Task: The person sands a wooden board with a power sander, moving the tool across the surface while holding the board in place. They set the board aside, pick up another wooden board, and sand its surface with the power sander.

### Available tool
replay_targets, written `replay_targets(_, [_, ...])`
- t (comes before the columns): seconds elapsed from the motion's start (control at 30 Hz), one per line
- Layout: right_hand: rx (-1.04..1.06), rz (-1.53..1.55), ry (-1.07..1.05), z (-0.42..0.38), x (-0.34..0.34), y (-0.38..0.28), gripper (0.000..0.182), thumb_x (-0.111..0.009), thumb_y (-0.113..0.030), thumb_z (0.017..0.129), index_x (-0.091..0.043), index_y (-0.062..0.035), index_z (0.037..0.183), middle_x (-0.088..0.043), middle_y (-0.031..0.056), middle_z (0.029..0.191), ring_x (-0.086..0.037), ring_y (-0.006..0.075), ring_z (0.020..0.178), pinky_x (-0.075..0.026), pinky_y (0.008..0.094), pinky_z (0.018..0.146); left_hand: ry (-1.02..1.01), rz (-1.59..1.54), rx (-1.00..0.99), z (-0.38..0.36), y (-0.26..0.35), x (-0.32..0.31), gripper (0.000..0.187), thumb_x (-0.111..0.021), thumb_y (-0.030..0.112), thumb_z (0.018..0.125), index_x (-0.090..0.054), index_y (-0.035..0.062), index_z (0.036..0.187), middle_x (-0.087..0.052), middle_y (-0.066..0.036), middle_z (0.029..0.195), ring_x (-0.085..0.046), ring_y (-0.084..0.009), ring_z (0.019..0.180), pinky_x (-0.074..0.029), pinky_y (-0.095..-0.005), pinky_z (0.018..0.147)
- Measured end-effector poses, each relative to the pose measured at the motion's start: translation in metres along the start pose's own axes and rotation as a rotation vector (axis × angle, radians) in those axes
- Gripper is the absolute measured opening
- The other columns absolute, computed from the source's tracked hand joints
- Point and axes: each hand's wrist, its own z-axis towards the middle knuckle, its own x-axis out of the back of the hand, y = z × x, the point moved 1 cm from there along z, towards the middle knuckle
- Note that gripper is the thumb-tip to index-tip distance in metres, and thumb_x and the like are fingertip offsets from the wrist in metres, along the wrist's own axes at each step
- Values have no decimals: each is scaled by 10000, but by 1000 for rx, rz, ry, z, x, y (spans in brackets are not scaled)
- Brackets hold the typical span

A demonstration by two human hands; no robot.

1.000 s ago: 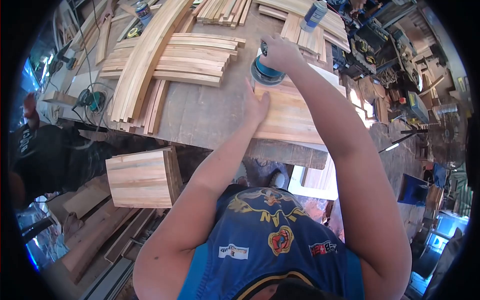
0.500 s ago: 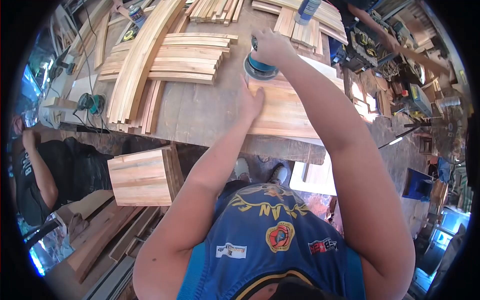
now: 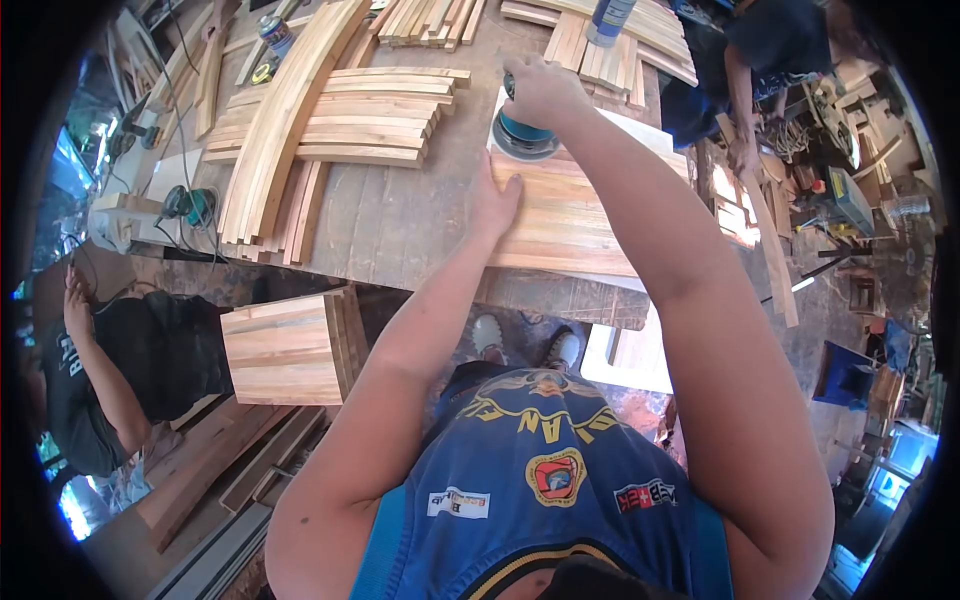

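My right hand (image 3: 548,93) is wrapped around the top of a teal orbital sander (image 3: 524,134). The sander's round pad rests at the far left corner of a flat wooden panel (image 3: 570,220) made of joined strips. On the panel's left edge, my left hand (image 3: 493,204) grips the wood, thumb on top and fingers along the side, close below the sander. A white sheet (image 3: 635,132) shows beneath the panel. The underside of the sander is hidden.
Stacked wooden slats (image 3: 365,120) lie left on the workbench (image 3: 385,215). A second sander (image 3: 188,205) and a spray can (image 3: 612,20) are there too. Panels (image 3: 285,350) stand below the bench. One person (image 3: 140,350) is at left, another (image 3: 775,45) at right beside a plank (image 3: 770,240).
My sander stays near the panel's far left corner, with both hands nearly still. At right, the other person has come further into view and their plank now slants downward.
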Motion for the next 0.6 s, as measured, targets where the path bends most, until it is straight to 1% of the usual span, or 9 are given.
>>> replay_targets(0.03, [1,16,24,-2,0,1,559,-695,-320,873,-563,-148,1388,-632,198,1307,-659,413,1185,-563,516,980,0,1,-1,0,1,0,802,-698,277,931,-334,-37,1572,-592,-323,1380,-573,-451,1296,-446,-474,1107])
replay_targets(0.07, [3,32,48,-4,0,3,518,-678,-274,870,-583,-152,1365,-646,192,1310,-661,416,1184,-565,523,971,-21,31,20,0,2,1,781,-692,281,935,-362,-50,1561,-593,-324,1389,-573,-437,1313,-442,-456,1115])
replay_targets(0.1, [4,32,50,-6,1,4,518,-678,-274,870,-583,-152,1365,-646,192,1310,-661,416,1184,-565,523,971,-42,61,42,1,4,2,762,-687,284,940,-390,-63,1550,-594,-325,1398,-573,-423,1329,-438,-437,1122])
replay_targets(0.13, [2,36,44,-8,2,6,523,-681,-275,867,-583,-156,1367,-639,189,1316,-655,410,1193,-565,522,975,-39,62,39,1,4,1,762,-687,284,940,-390,-63,1550,-594,-325,1398,-573,-423,1329,-438,-437,1122])
replay_targets(0.2, [0,45,44,-11,4,10,527,-683,-275,864,-583,-159,1369,-632,187,1323,-650,405,1202,-565,521,979,-38,72,29,0,4,1,760,-677,306,940,-392,-50,1548,-575,-322,1407,-566,-449,1304,-437,-472,1116])
replay_targets(0.43, [-33,53,11,-18,7,23,564,-697,-276,849,-570,-168,1388,-618,186,1328,-650,403,1204,-567,509,982,-15,104,20,1,-4,-6,749,-667,302,948,-392,-43,1554,-603,-315,1372,-566,-443,1304,-420,-469,1129])
replay_targets(0.53, [-40,40,-10,-21,9,30,580,-696,-271,850,-562,-166,1404,-620,185,1323,-654,407,1202,-571,500,977,-42,82,58,3,-8,-8,752,-666,305,948,-390,-40,1557,-611,-311,1361,-573,-444,1292,-428,-475,1117])
replay_targets(0.6, [-44,30,-16,-23,10,33,585,-694,-268,851,-558,-165,1411,-622,185,1319,-655,408,1202,-573,496,975,-5,104,13,3,-10,-9,752,-677,261,932,-396,-44,1559,-673,-294,1295,-658,-371,1228,-481,-404,1058])
